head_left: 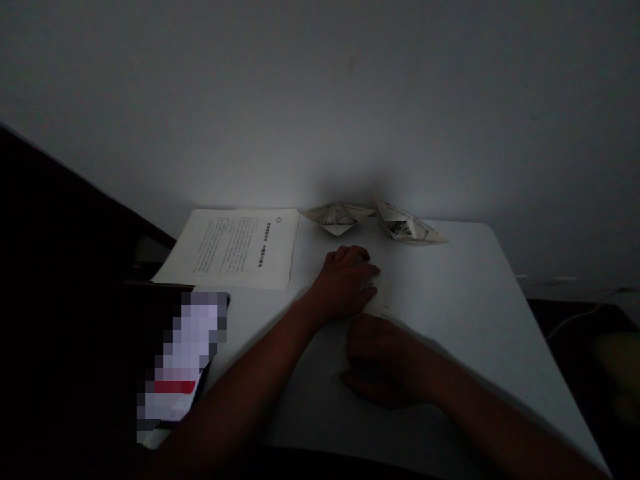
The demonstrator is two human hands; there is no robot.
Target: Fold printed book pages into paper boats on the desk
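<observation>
A pale piece of paper (381, 297) lies on the white table, mostly covered by my hands. My left hand (343, 283) rests on its left side with thumb and index finger stretched apart over it. Just below, my right hand (383, 357) is curled with its fingers bent in against the paper's near part; what sits between those fingers is largely hidden in the dim light. Two folded paper boats, one on the left (337, 219) and one on the right (410, 230), stand beyond my hands by the wall.
Printed sheets (230, 247) lie at the table's back left. A phone with a lit, blurred screen (187, 353) is at the left edge. The white tabletop (465, 287) meets a grey wall (320, 100). A thin cable (575, 317) runs beyond the right edge.
</observation>
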